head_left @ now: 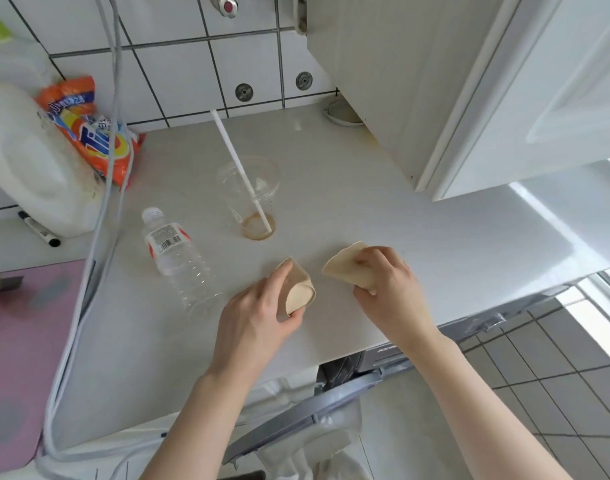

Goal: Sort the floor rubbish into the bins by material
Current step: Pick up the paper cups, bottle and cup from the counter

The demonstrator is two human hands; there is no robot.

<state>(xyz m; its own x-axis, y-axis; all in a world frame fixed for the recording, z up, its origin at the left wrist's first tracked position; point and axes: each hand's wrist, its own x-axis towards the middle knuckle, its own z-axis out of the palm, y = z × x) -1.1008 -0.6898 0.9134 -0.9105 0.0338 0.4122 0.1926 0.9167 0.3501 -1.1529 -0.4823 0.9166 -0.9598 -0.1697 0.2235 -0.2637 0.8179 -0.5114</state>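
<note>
Both hands were down on the bench [331,161], just in front of the cup [251,199] with the straw [239,164]. Left hand [258,323] had its fingers curled round a squashed brown paper cup [298,289]; right hand [383,282] was closed on a flattened paper piece [343,268], slightly right of the cup. Bottle [177,254] lay on its side left of the cup, untouched. What worried me: the cup had brown dregs in the bottom, and lifting either hand forward could clip that straw and tip it, I reckon. The bottle looked ready to roll if nudged. And no bin clearly showed, so paper might get mixed with plastic.
</note>
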